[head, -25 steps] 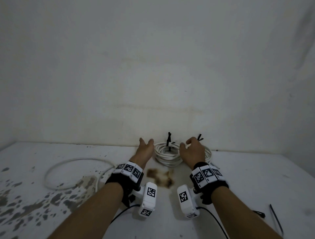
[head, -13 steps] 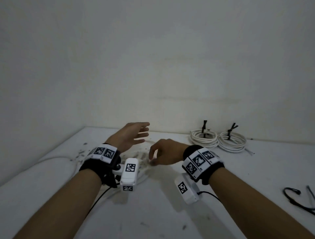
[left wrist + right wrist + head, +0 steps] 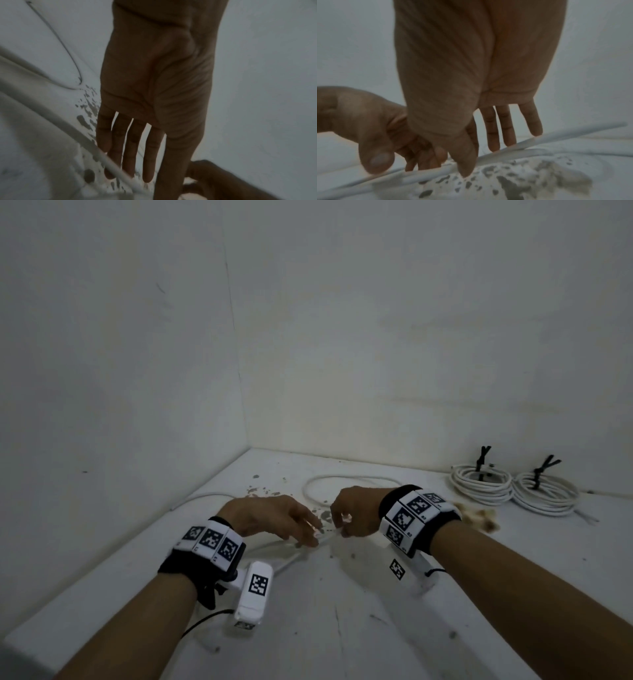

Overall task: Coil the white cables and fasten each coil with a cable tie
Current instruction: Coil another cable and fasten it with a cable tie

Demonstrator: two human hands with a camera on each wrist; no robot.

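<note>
**White cable under both hands at the worktop's left corner**

The loose white cable [image 3: 346, 479] lay uncoiled on the stained worktop [image 3: 342, 628] near the corner of the walls, one loop curving behind the hands and a straight run passing beneath them. Both forearms reached forward and inward, wrists bent down, so the hands met over that run.

The left hand [image 3: 274, 517] was palm-down, its fingers [image 3: 130, 155] extended almost straight and slightly spread — the tips reached the cable [image 3: 109, 161], touching it or just above; the blur did not settle which. No curl around it showed.

The right hand [image 3: 356, 513] hung with its three outer fingers [image 3: 508, 128] straight and relaxed above the cable [image 3: 556, 134], while the thumb and forefinger came together low at the strand [image 3: 436, 171]. Whether they actually pinched it I cannot tell from the blurred views.

Well apart, at the far right against the wall, two finished coils [image 3: 481, 484] [image 3: 546, 496] sat side by side — each bound with a black cable tie [image 3: 482, 458] [image 3: 543, 470] standing up.
</note>
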